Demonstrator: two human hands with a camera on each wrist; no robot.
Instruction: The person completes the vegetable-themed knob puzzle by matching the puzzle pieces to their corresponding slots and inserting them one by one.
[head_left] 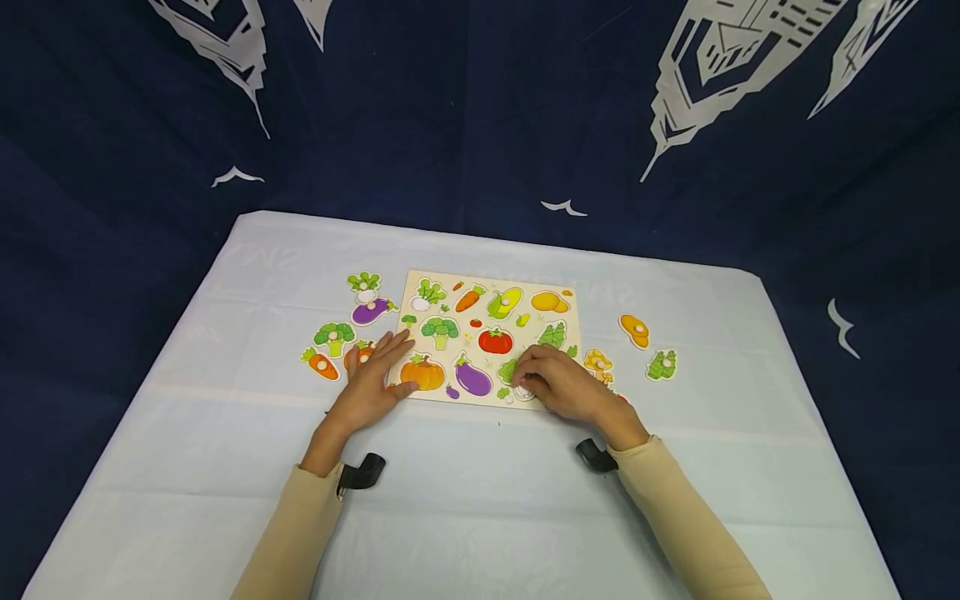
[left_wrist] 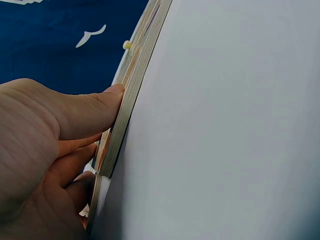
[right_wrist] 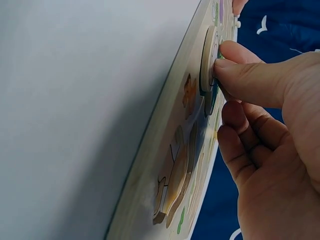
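Note:
A wooden vegetable puzzle board (head_left: pixel 450 400) lies on the table. My left hand (head_left: pixel 370 390) rests at its lower left edge with fingers spread, the thumb touching the board beside the pumpkin piece (head_left: pixel 422 375). In the left wrist view that thumb (left_wrist: pixel 92 112) lies against the board's rim. Over the lower right part, my right hand (head_left: pixel 558 383) pinches a green-and-white vegetable puzzle piece (head_left: pixel 507 371) between thumb and index finger. The right wrist view shows this piece (right_wrist: pixel 207 60) standing proud of the board, over its slot. Nearby, a mushroom-shaped recess (right_wrist: pixel 175 185) shows in the board.
Loose pieces lie left of the board: a radish (head_left: pixel 365 287), an eggplant (head_left: pixel 371 311), a broccoli (head_left: pixel 334 336), a carrot (head_left: pixel 321 364) and another, partly covered. To the right are a potato (head_left: pixel 634 331), a green piece (head_left: pixel 662 365) and mushrooms (head_left: pixel 597 363). A dark curtain (head_left: pixel 465 125) hangs behind.

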